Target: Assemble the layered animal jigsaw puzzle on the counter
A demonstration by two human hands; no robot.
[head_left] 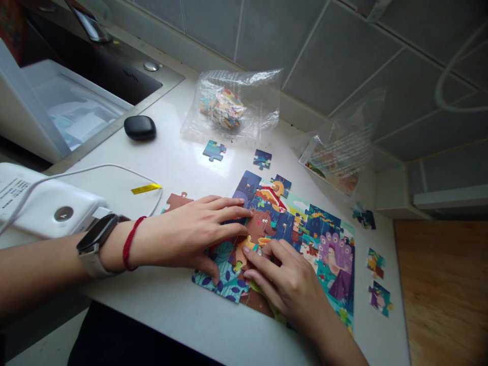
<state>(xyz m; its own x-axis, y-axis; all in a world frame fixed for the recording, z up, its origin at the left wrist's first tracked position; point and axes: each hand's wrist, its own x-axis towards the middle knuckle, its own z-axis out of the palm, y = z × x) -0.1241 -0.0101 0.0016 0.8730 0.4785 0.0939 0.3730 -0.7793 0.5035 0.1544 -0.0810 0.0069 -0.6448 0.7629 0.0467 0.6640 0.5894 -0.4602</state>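
Note:
A partly assembled jigsaw puzzle with animal pictures, a purple peacock and a brown bear-like figure among them, lies on the white counter. My left hand rests with spread fingers on its left part, fingertips on the pieces. My right hand is curled over the lower middle, index finger and thumb closed at a puzzle piece with orange and green on it. Part of the puzzle is hidden under both hands. A brown loose piece lies just beyond my left hand.
Loose pieces lie behind the puzzle and along the right edge. Behind them are a clear bag of pieces and another plastic bag. On the left are a black case, a white power bank with cable, and a sink.

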